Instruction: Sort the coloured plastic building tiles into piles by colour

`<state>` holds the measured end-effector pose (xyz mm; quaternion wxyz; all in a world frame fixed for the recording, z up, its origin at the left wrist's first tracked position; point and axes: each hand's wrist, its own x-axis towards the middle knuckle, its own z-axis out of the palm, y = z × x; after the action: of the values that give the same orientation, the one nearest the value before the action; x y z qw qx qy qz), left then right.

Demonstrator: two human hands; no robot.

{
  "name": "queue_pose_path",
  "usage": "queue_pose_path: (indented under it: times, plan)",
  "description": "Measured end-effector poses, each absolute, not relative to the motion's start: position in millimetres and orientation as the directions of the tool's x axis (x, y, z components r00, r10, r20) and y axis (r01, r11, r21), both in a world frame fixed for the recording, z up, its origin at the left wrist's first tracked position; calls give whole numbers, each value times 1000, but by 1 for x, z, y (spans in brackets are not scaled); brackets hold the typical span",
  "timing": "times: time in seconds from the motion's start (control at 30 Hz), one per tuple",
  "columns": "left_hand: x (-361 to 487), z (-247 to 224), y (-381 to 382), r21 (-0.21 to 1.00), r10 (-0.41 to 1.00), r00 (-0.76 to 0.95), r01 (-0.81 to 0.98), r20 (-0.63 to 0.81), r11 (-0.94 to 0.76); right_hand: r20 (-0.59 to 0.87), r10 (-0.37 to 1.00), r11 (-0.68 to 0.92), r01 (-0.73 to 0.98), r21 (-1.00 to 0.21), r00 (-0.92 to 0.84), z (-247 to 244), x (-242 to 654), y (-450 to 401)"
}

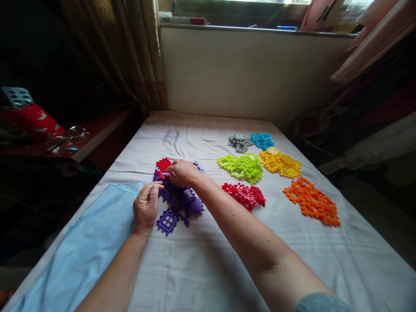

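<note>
Purple interlocking plastic tiles (175, 197) lie in a loose pile on the bed sheet, a window-shaped purple tile (167, 221) at its near edge. At the far left of this pile, a red interlocking tile (163, 164) shows beside the fingers of my right hand (184, 172). That hand reaches across from the right, its bent fingers closed at the red piece; its palm side is hidden. My left hand (146, 206) rests at the pile's left edge, fingers curled together and thumb on top. Whether it holds anything small cannot be made out.
Sorted piles of tiles lie to the right: red (243, 196), lime green (242, 167), yellow (280, 162), orange (312, 203), blue (261, 141) and grey (239, 143). A light blue cloth (94, 234) covers the left side. Glasses (75, 131) sit on a side table.
</note>
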<state>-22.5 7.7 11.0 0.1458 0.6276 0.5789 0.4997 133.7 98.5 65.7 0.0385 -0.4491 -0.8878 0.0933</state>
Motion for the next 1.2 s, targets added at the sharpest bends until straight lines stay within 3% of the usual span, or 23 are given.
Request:
queue_pose_path:
  times: [0.3,0.6,0.77,0.9,1.07,1.2]
  plan:
    - [-22,10,10,822,880,-236,512,412,-248,85,800,598,779,-190,-593,64,147,94]
    - [-22,9,10,796,872,-216,543,440,-267,183,932,339,931,-136,-313,80,272,0]
    - [-19,14,22,656,837,-141,693,529,-298,268,931,270,962,-42,-249,61,297,-46]
    - [-19,23,57,428,859,14,863,512,-269,306,924,251,967,-37,-228,47,295,-59]
    - [-21,37,109,101,974,69,991,216,-92,416,880,300,947,-113,-229,38,303,-71]
    - [-20,44,139,26,997,38,999,64,-40,493,854,318,918,-236,-169,32,319,-82]
